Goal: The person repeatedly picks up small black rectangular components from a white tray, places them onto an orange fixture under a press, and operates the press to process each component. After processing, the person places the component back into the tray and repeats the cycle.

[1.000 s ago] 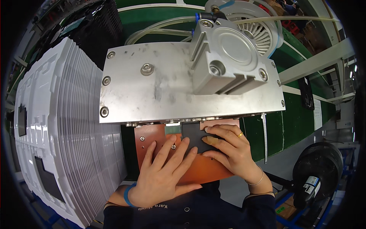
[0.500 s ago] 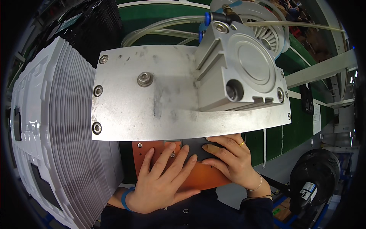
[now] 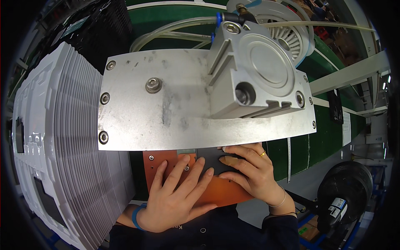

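Note:
My left hand [image 3: 177, 198] lies with its fingers spread on an orange plate [image 3: 225, 196] that carries small screws. Its fingertips reach a small greenish-grey inset and the left edge of a dark grey flat piece [image 3: 207, 160]. On the right part of that dark piece rests my right hand [image 3: 254, 171], fingers bent and apart, thumb on the near side, tan tape around one finger. Its farthest fingertip is close to the front edge of a thick metal plate [image 3: 137, 112], which overhangs and hides the rest of the dark piece.
A square metal air cylinder [image 3: 266, 66] stands on the metal plate, with clear hoses [image 3: 179, 25] behind. At left rises a stack of white plastic trays [image 3: 79, 125]; dark trays [image 3: 96, 33] sit beyond. A black fan [image 3: 343, 187] stands at right, and a white reel [image 3: 287, 29] at the back.
The metal plate and cylinder appear slightly farther left and up in the view. Both hands keep nearly the same pose on the orange plate and the dark piece.

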`<state>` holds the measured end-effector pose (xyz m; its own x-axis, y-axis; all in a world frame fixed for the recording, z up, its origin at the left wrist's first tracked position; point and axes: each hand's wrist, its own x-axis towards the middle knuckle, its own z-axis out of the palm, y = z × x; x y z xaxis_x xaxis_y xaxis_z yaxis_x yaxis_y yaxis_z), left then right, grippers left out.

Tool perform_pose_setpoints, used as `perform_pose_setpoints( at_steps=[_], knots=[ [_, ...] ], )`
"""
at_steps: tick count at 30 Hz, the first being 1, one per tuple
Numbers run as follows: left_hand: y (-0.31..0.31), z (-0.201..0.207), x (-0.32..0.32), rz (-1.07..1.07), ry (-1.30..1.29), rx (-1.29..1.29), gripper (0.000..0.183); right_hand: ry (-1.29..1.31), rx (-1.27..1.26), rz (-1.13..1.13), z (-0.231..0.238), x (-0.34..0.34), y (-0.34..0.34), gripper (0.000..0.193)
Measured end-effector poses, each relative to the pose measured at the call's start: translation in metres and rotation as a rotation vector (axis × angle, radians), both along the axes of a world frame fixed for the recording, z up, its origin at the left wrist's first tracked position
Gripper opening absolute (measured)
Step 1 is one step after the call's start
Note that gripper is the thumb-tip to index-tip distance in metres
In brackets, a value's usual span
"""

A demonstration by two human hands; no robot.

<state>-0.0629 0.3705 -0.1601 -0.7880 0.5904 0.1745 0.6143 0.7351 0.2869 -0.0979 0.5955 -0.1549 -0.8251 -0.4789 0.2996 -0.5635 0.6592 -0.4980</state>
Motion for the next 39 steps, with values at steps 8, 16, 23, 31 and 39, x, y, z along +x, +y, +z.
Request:
perform_pose_setpoints(
  at_steps=[8,16,23,31,39],
  knots=[
    [0.0,0.0,0.002,0.002,-0.002,0.029,0.067,-0.019,-0.03,0.008,-0.001,0.002,-0.001,0.031],
    [0.001,0.002,0.002,-0.012,0.045,0.146,0.062,-0.166,-0.086,0.072,0.016,-0.002,0.005,0.032],
    [-0.001,0.007,0.016,0.1,0.143,0.511,0.05,-0.602,-0.608,-0.127,0.021,0.019,0.019,0.034],
    [-0.037,0.048,0.071,0.131,0.096,0.965,0.03,-0.548,-0.85,0.258,0.066,0.054,-0.035,0.05],
    [-0.105,0.085,0.123,0.354,0.002,1.098,0.027,-0.698,-0.812,0.458,0.077,0.01,-0.095,0.031]
  ],
)
